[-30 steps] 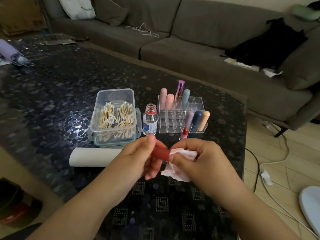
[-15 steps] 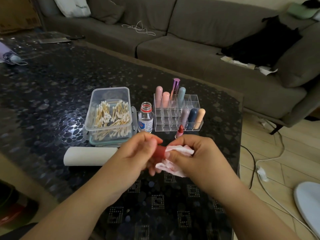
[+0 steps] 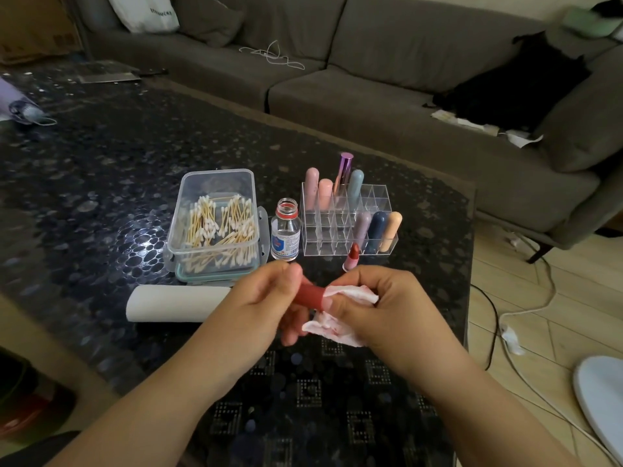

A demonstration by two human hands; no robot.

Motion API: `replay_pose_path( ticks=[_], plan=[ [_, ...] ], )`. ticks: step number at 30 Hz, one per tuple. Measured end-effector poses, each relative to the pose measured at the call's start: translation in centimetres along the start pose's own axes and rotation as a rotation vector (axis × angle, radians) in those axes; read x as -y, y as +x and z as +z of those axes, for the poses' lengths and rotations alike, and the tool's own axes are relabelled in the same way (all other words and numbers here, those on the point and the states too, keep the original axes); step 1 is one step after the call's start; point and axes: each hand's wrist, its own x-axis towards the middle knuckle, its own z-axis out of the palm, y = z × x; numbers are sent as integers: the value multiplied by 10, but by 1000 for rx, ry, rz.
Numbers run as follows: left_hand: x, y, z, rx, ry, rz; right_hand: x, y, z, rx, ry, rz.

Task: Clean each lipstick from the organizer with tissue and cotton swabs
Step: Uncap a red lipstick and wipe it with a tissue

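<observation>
The left hand grips a red lipstick tube lying crosswise between the hands, its right end buried in the tissue pinched by the right hand, probably wiping that end; the organizer stands just beyond

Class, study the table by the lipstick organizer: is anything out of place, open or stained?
Yes. An uncapped red lipstick stands on the table in front of the organizer, outside its compartments. The small bottle beside it has no cap. The tissue shows pink smears.
</observation>
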Motion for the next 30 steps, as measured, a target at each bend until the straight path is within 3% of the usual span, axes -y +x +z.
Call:
replay_pose_path(
  ticks=[6,10,15,22,25,30],
  plan=[
    [3,1,-6,106,83,105,-3,1,-3,11,-10,12],
    [4,-1,-6,109,134,49,-5,0,-7,33,-45,52],
    [14,9,-18,-80,484,28,-19,10,-29,-182,-481,52],
    [18,15,-9,-78,899,217,-43,34,-38,-304,-789,97],
    [25,21,-8,-70,987,272,-50,39,-35,-291,-878,62],
    [37,30,-9,-70,1116,361,-53,44,-32,-97,-988,178]
  ],
)
